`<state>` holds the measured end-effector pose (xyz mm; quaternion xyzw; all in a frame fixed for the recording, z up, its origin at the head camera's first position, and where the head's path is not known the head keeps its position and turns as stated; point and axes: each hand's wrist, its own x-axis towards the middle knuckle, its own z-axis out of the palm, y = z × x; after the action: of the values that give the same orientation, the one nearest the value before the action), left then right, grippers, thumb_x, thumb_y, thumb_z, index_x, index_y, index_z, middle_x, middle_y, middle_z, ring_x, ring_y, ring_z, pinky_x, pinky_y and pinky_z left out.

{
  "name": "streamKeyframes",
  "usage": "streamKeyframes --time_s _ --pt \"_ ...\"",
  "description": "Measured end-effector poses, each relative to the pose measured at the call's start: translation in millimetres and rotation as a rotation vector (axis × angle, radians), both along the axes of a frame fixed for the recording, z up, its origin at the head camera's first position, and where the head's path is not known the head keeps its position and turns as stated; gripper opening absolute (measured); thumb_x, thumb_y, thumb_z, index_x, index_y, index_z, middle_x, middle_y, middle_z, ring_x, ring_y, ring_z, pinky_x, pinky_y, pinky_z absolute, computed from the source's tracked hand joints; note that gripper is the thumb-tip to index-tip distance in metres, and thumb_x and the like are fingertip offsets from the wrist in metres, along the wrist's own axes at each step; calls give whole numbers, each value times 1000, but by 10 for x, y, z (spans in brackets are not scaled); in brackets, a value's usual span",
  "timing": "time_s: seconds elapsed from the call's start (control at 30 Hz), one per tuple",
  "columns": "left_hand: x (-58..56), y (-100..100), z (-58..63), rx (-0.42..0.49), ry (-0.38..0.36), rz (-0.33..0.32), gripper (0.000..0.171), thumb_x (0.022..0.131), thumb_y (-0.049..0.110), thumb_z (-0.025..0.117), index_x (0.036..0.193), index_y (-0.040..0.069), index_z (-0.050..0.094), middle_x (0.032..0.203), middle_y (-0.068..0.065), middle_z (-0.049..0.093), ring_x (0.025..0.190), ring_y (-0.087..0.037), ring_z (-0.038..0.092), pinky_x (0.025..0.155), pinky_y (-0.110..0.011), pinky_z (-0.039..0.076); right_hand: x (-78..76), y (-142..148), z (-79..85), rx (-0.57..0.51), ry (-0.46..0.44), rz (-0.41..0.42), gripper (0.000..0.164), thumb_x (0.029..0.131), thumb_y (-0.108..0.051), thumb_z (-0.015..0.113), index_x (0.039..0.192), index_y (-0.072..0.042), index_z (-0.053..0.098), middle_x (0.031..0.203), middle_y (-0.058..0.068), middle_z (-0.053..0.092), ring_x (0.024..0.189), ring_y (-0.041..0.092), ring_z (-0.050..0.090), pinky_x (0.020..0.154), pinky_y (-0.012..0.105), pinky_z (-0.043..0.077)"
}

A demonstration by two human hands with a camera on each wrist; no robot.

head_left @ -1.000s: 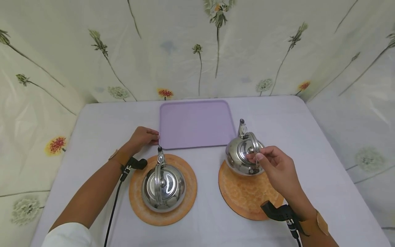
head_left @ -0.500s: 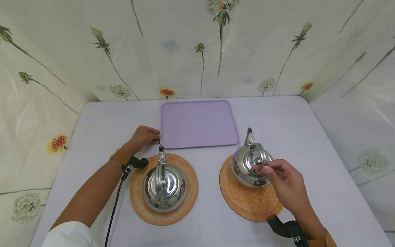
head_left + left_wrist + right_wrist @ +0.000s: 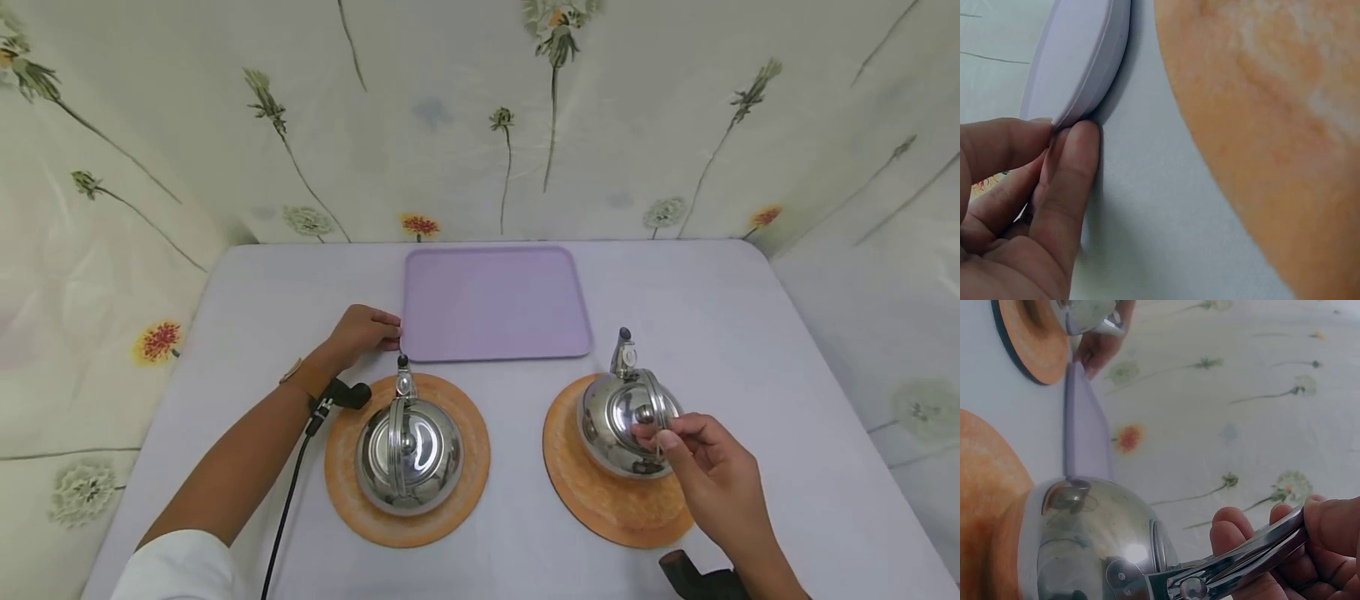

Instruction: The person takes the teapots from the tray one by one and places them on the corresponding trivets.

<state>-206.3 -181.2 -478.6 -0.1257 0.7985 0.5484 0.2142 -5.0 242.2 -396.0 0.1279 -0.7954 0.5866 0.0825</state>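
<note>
My right hand (image 3: 723, 483) grips the raised handle of a shiny steel kettle (image 3: 603, 421), thumb on one side and fingers curled on the other. This kettle is at the right round orange mat (image 3: 592, 508), its spout pointing away; whether its base touches the mat I cannot tell. At the near left corner of a lilac tray (image 3: 495, 304), my left hand (image 3: 363, 335) pinches the rim between thumb and fingers, as the left wrist view shows with the tray corner (image 3: 1079, 69). A second steel kettle (image 3: 431, 458) stands on the left orange mat (image 3: 345, 508).
A white cloth (image 3: 517, 467) covers the table. Behind it and at the sides hangs a flower-print sheet (image 3: 450, 167). A black wrist camera (image 3: 348, 394) with a cable sits on my left wrist, close to the left mat.
My right hand has brought its kettle nearer to me and slightly right, from the mat's far edge to over the mat. The left hand keeps its hold on the tray. The view has shifted slightly.
</note>
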Motion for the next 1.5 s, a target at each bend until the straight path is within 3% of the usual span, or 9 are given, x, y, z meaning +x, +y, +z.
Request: streamKeyframes --time_s 0.43,0.67,0.97,1.3,1.5 --pt "23 -22 -36 3 -9 12 27 94 6 63 118 -6 64 104 -18 66 73 -12 67 71 -23 57 112 2 38 -90 9 12 12 90 21 51 99 13 48 102 18 70 96 18 68 89 21 50" --pt "16 69 -74 25 -10 -1 27 94 6 64 118 -6 65 104 -18 67 74 -12 67 71 -24 58 223 41 24 -9 -48 -83 9 93 13 54 102 12 50 100 18 70 97 16 68 88 22 52" --pt "29 45 -60 24 -1 3 27 93 6 65 117 -7 64 105 -18 66 73 -12 67 71 -24 57 244 54 -46 -60 -65 -69 7 94 13 52 100 13 48 100 18 70 97 17 68 88 24 52" --pt "14 -1 -21 5 13 -6 27 94 7 64 117 -6 64 106 -18 66 76 -14 67 72 -24 57 238 47 -82 29 -40 -98 8 94 12 53 102 12 49 101 17 69 98 15 68 86 23 52" --pt "4 16 14 7 7 -4 26 94 6 63 117 -7 64 105 -18 65 74 -13 66 72 -23 57 221 33 -67 63 -60 -163 9 95 9 54 104 12 51 101 17 70 95 15 68 85 22 53"
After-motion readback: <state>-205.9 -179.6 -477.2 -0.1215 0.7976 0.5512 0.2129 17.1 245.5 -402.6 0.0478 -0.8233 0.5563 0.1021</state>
